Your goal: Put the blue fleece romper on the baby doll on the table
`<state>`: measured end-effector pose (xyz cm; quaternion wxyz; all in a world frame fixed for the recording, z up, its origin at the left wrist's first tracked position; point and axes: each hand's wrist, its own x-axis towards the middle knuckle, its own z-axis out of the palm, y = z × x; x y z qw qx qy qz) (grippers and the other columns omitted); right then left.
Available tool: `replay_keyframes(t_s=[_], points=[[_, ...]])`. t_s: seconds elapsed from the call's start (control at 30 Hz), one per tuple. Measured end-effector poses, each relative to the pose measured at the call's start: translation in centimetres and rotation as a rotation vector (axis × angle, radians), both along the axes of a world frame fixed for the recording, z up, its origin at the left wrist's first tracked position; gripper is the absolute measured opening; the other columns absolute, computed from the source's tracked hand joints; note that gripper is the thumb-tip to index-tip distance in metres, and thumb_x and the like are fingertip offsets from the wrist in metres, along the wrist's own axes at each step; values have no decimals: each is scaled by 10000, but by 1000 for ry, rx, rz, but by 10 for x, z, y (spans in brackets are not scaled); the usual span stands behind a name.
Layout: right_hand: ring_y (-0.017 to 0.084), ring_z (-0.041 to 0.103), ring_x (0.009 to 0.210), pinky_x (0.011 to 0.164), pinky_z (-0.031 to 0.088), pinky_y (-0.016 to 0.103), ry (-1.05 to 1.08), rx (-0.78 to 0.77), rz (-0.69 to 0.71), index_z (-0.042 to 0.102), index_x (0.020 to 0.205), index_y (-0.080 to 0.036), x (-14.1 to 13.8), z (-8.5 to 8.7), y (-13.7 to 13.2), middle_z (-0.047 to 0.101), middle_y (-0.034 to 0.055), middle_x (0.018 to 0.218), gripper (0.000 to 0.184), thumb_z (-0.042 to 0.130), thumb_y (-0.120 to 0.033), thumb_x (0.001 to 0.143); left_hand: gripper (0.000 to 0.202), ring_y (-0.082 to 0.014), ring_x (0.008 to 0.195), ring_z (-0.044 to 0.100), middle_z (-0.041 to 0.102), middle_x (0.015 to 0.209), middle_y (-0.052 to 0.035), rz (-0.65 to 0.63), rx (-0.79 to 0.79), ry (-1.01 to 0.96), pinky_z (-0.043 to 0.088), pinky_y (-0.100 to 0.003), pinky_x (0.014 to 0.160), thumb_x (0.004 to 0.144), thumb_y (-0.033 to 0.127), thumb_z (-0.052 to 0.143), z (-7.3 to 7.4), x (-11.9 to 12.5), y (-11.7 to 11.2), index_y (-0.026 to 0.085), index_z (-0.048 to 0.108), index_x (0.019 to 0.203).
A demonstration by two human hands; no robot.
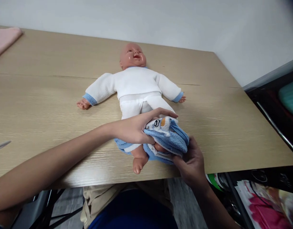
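A baby doll (136, 57) lies on its back on the wooden table, arms spread, dressed in a white fleece top (138, 81) and white trousers (131, 106). Bunched around its lower legs is a blue and white terry garment (167, 136) with an embroidered patch. My left hand (141, 125) is closed on the patch side of this cloth. At the cloth's right edge, my right hand (190, 160) pinches the fabric. One bare doll foot (139, 160) sticks out near the table's front edge; the other is mostly hidden inside the cloth.
A pink cloth (5, 39) lies at the table's far left corner. A thin pointed grey object (2, 145) shows at the left edge. Below the table on the right are a pink and white bundle (268, 203) and a green-rimmed item (214, 181). A white wall (160, 22) stands behind.
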<state>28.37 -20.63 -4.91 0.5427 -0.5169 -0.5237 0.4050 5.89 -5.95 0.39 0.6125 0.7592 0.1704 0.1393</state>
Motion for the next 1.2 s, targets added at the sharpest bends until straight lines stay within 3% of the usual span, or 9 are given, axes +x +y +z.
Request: replay_keyframes(t_s=[0.2,0.33,0.53,0.63,0.8,0.93,1.03,1.2], points=[[188,720,929,834,614,290,-200,-44,82,618,1315,-331,10,-14,-4,719,-22,1098,550,762,-85,845,962,-350,1424,716,704,1568,-151,-13,-15,-32,597,-492,1190,830,148,800,-4,-3,6,222,431,1716],[239,752,978,884,640,373,-240,-103,114,609,1336,-343,11,-15,-8,748,-6,1143,531,772,-116,885,1031,-354,1420,720,738,1515,-158,-28,-88,-15,610,-497,1167,865,174,814,-2,-2,4,224,336,1776],[202,719,1017,867,613,290,-184,113,106,655,1194,-316,10,-3,-4,699,-4,1168,454,756,-58,834,1076,-366,1396,735,741,1507,-165,-45,-76,20,614,-508,1153,889,260,850,2,-3,3,241,271,1796],[199,726,963,818,608,275,-109,136,82,661,1196,-305,11,-5,-2,724,0,1106,408,729,-65,873,1044,-351,1390,742,742,1512,-167,-82,-56,68,630,-470,1129,914,276,844,2,-4,7,233,266,1783],[204,727,863,777,611,295,-54,115,-5,677,1184,-289,6,-7,2,750,15,997,209,790,-319,1012,940,-341,1459,700,698,1575,-167,-55,-2,55,626,-457,1161,923,287,854,1,-4,9,245,352,1717],[195,646,702,647,563,303,-78,84,-43,627,1077,-282,0,-8,5,669,-4,833,337,820,-549,1006,877,-336,1525,653,647,1643,-155,-24,-15,7,560,-489,1261,917,239,838,2,-4,7,266,410,1682],[182,604,661,596,537,297,-123,60,-26,609,1127,-290,0,-11,5,645,-16,846,338,849,-480,985,854,-347,1497,676,706,1563,-164,-39,-69,-17,589,-499,1220,916,242,832,1,-4,8,252,420,1664],[215,711,931,829,603,328,-248,180,-188,657,1177,-267,2,-10,15,718,23,1059,242,781,-239,972,722,-310,1454,691,717,1539,-115,-5,7,18,564,-470,1235,924,197,752,-7,-5,10,251,506,1601]])
